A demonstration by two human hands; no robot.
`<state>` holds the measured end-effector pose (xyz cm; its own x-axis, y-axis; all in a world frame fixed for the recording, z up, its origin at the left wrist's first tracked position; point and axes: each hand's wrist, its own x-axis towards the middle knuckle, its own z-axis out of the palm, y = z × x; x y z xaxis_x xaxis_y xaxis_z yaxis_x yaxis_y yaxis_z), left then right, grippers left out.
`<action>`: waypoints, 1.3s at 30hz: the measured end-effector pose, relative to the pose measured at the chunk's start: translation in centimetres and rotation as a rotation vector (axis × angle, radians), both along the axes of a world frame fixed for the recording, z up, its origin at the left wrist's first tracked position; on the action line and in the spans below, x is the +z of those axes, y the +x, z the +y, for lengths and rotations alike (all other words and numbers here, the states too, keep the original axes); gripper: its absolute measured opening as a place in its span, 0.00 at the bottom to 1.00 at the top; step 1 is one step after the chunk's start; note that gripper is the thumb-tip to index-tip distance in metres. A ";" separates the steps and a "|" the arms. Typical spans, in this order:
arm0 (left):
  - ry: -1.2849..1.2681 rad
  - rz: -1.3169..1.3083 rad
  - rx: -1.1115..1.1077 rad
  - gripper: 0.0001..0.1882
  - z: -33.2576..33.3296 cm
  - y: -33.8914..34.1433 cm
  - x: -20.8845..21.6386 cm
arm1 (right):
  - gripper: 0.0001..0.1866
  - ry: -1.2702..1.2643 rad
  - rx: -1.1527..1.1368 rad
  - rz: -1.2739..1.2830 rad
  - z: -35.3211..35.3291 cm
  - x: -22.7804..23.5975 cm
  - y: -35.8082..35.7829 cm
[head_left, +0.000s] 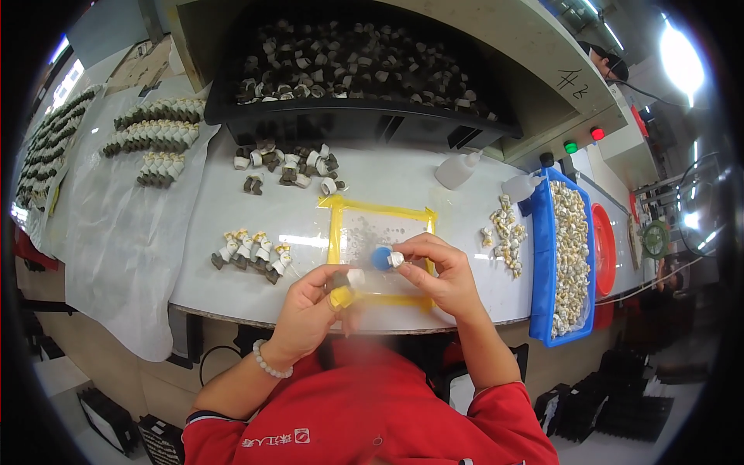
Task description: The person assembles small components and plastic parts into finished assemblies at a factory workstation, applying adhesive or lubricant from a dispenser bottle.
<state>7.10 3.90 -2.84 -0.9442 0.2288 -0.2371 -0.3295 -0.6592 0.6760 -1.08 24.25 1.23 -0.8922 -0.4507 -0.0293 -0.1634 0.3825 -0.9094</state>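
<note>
My left hand (314, 310) is closed around a small white-and-dark figurine part (355, 279), partly blurred; something yellow is wrapped on one of its fingers. Between thumb and fingertips, my right hand (442, 275) pinches a small white piece (396, 260), right beside a round blue disc (380, 258). Whether piece and disc touch I cannot tell. Both hands are over a yellow-taped rectangle (336, 232) on the table, whose surface has wet-looking spots. Left of them, several joined white-and-brown figurines (252, 252) lie in a row.
Loose brown-and-white parts (291, 164) lie before a full black bin (310, 116). To the right are small white-and-gold parts (508, 236), two squeeze bottles (457, 169), a blue crate (542, 256) and a red basin (603, 248). Figurine rows (151, 138) cover sheeting at left.
</note>
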 end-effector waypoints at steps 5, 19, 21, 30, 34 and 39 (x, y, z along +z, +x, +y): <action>0.021 0.004 -0.045 0.13 0.1 0.0 -0.7 | 0.14 -0.099 0.018 -0.052 0.2 -0.1 0.5; -0.031 -0.076 -0.055 0.14 0.4 0.2 -0.3 | 0.15 -0.005 0.145 0.231 -1.1 0.4 2.1; -0.051 -0.057 -0.073 0.14 0.3 0.2 -0.7 | 0.15 0.020 0.145 0.265 -1.3 0.3 2.4; -0.073 -0.076 -0.164 0.14 -0.1 -0.1 -0.3 | 0.15 -0.027 0.146 0.212 -1.2 0.3 2.0; -0.089 -0.075 -0.070 0.13 0.9 -0.4 0.1 | 0.15 -0.038 0.134 0.195 -0.1 0.2 1.9; -0.092 0.004 -0.014 0.13 1.0 -0.1 -0.8 | 0.14 -0.092 0.133 0.199 -0.2 -0.1 2.5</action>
